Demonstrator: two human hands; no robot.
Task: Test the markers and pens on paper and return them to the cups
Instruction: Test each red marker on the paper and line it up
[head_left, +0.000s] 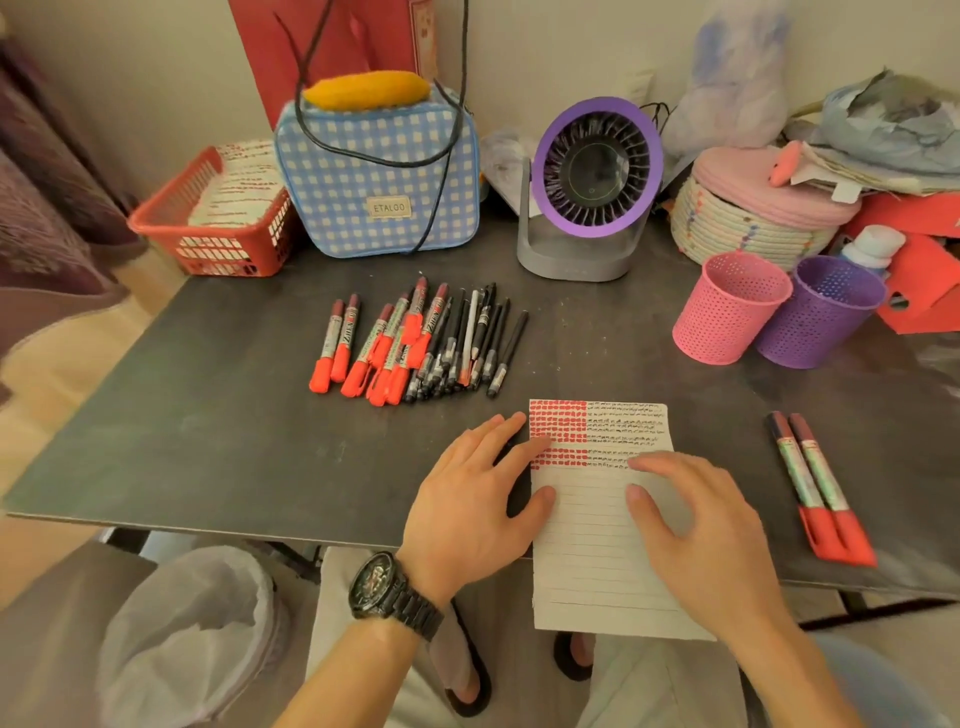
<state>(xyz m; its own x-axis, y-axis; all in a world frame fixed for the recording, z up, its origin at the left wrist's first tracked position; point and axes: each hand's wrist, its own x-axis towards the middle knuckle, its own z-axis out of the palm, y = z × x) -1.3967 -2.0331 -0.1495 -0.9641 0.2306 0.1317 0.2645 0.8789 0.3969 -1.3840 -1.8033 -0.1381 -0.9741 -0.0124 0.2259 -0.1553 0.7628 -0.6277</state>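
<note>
I looked down on a dark grey tabletop, scuffed and dusty, with a plain off-white wall behind it. Warm, yellowish light lay over everything. To the left I saw pale, wood-toned floor and the edge of purple patterned upholstery. Below the tabletop's near edge stood a waste bin lined with a white bag, beside the black frame legs.

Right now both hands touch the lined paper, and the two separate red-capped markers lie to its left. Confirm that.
Wrong on one point: the head view shows the two separate red-capped markers lying to the right of the lined paper, not its left. The left hand and right hand do both touch the paper.
</note>
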